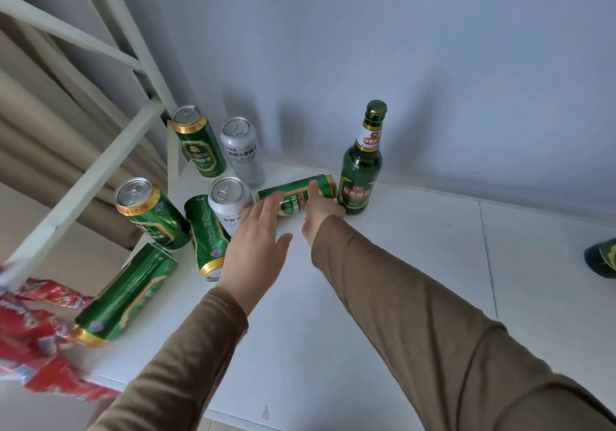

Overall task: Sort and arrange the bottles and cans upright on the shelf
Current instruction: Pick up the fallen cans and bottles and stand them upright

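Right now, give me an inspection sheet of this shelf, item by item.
Surface: white shelf, bare in the middle.
Job's things: green bottle upright; four upright cans at back left; lying green can beside the bottle; two more green cans lying at left.
Clutter: red wrappers at the left edge.
Hands: left hand open above the shelf; right hand on the lying green can, grip unclear.
Cables: nothing seen.
Surroundings: grey wall, white frame, beige curtain.

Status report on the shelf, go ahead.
Left hand open, reaching in. Right hand on the lying can beside the upright bottle. Two more green cans down; four cans upright.
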The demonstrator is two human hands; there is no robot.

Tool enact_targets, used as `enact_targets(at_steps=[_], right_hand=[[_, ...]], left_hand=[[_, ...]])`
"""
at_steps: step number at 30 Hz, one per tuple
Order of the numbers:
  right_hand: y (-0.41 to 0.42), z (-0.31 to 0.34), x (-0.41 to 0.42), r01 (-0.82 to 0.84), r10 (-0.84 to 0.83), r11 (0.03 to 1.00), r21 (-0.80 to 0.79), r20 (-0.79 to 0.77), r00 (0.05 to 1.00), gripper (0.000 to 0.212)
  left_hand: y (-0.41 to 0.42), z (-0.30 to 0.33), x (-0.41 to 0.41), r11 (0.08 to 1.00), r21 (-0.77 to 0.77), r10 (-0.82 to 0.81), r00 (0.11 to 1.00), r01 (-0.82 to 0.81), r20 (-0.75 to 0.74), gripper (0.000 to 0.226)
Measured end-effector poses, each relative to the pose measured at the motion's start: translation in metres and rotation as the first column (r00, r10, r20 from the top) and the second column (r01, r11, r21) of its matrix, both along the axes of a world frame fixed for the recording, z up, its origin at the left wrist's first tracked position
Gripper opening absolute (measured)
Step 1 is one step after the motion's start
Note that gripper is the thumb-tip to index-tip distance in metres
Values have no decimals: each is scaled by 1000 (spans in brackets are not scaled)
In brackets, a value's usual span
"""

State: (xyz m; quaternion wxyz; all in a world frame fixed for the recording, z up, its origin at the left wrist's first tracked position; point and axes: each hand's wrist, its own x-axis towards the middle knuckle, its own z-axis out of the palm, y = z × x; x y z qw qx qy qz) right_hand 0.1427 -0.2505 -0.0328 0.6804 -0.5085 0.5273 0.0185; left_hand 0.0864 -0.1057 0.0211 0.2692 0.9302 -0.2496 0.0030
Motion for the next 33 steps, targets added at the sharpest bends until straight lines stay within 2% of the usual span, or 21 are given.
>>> enact_targets(at_steps=[2,5,7,9,11,13,16,19,23,25,29,33], right_hand=[[3,10,11,-11,10,1000,-20,-17,1000,81],[4,20,26,-87,53,978,-187,-179,982,91],[5,23,33,-106,65,977,-183,-220,973,96],[2,20,37,-60,35,992,-107,-218,975,90],[3,17,41,-23,16,999,-44,-141,990,76],[2,13,38,5,-5,998,55,3,1000,66],[0,14,31,72,-78,994,86,74,994,79],[0,24,14,38,-60,996,82,283,957,67],[5,40,-24,-193,210,978,-84,427,880,67],[3,38,-49,-231,290,956,-181,442,849,69],[-23,31,-103,-210,319,941,-265,489,812,65],[-63,33,-149,-80,274,921,-381,486,830,67]], left_hand=[[6,3,-3,1000,-16,8,1000,-8,10,68],[15,6,-8,999,-46,29,1000,-29,4,68],[20,6,-10,998,-56,29,1000,-29,0,68],[24,5,-11,998,-62,28,1000,-28,-5,67],[26,4,-13,997,-66,27,1000,-27,-12,65],[26,4,-13,997,-69,26,1000,-27,-14,64],[24,6,-13,998,-67,10,1000,-11,-8,64],[20,9,-12,998,-66,1,1000,-1,-6,64],[9,21,-7,993,-115,-12,999,16,31,61],[1,28,-4,989,-141,-29,998,37,63,58],[-27,41,6,972,-220,-66,995,80,70,55],[-75,38,22,952,-283,-136,990,119,-42,68]])
